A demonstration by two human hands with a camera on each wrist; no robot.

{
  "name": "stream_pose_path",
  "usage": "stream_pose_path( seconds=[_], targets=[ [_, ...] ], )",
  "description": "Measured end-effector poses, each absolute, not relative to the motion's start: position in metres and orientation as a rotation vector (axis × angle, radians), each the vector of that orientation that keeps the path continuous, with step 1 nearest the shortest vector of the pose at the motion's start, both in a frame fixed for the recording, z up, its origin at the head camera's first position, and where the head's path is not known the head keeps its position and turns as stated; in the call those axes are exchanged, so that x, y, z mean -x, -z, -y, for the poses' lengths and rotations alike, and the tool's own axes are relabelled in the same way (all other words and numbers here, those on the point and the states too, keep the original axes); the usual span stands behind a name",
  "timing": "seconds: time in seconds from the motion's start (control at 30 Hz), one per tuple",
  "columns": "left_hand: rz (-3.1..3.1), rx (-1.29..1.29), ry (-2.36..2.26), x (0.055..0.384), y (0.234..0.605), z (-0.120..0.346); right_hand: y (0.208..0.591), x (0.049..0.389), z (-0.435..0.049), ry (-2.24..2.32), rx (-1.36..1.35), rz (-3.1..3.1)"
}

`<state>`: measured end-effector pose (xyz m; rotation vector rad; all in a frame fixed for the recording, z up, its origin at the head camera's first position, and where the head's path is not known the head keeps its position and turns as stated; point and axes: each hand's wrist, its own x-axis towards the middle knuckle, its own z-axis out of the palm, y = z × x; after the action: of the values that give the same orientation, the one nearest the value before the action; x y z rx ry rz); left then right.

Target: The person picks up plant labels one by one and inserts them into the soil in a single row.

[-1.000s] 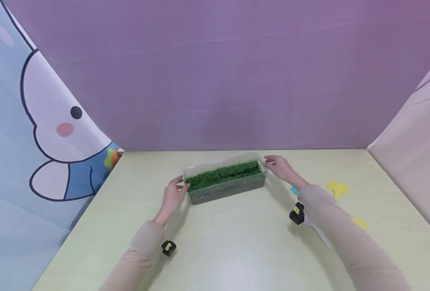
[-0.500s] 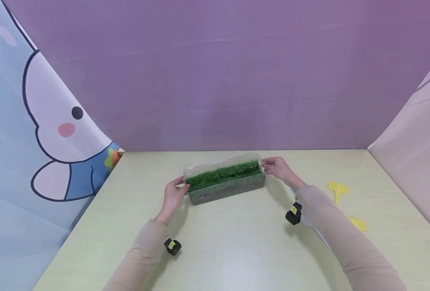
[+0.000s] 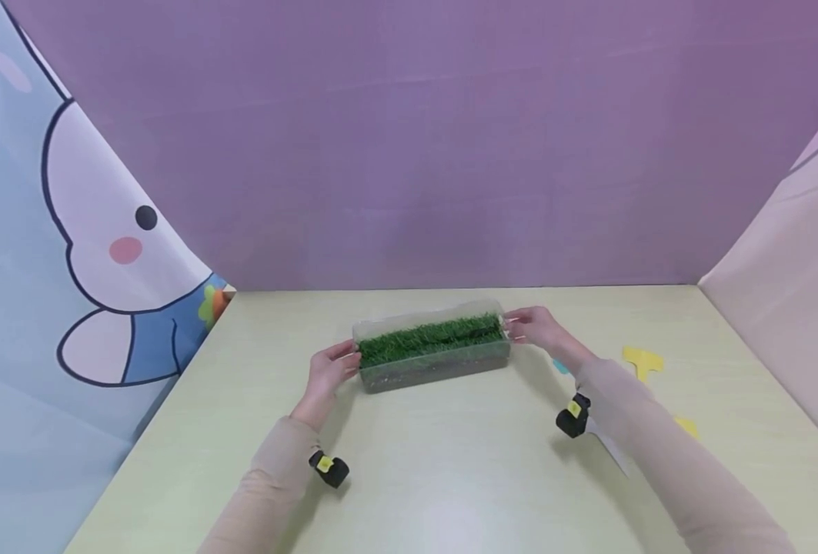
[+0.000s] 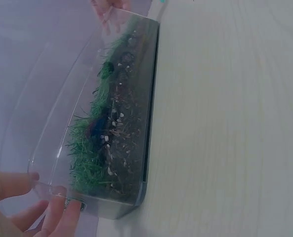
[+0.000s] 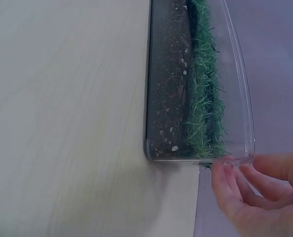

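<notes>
A long clear plastic planter box [image 3: 436,368] stands on the table, slightly slanted in the head view. Dark soil [image 5: 170,94] with white bits shows through its wall, topped by a strip of green grass [image 3: 431,339]. My left hand [image 3: 327,375] holds the left end, thumb and fingers spread along the end wall near the rim. At the opposite end my right hand [image 3: 536,327] has its bent fingers against the end wall and rim, as the right wrist view shows. Both hands grip from outside.
Right of the box on the pale table [image 3: 443,477] lie a yellow T-shaped label [image 3: 642,360], another yellow piece [image 3: 687,425], a small blue piece [image 3: 561,367] and a white pointed piece [image 3: 609,448], partly under the right forearm. A purple backdrop [image 3: 450,154] rises behind.
The right hand has closed in on the box's right end. The box has turned a little, its right end coming nearer, and both hands have moved with it.
</notes>
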<state>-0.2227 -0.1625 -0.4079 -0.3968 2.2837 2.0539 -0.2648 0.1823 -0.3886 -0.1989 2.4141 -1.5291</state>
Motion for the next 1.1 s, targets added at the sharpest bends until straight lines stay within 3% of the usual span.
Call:
stream_pose_path(
  seconds=[1.1],
  targets=[
    [-2.289, 0.275, -1.951, 0.203, 0.405, 0.144, 0.380, 0.204, -0.211, 1.607, 0.008, -2.299]
  ],
)
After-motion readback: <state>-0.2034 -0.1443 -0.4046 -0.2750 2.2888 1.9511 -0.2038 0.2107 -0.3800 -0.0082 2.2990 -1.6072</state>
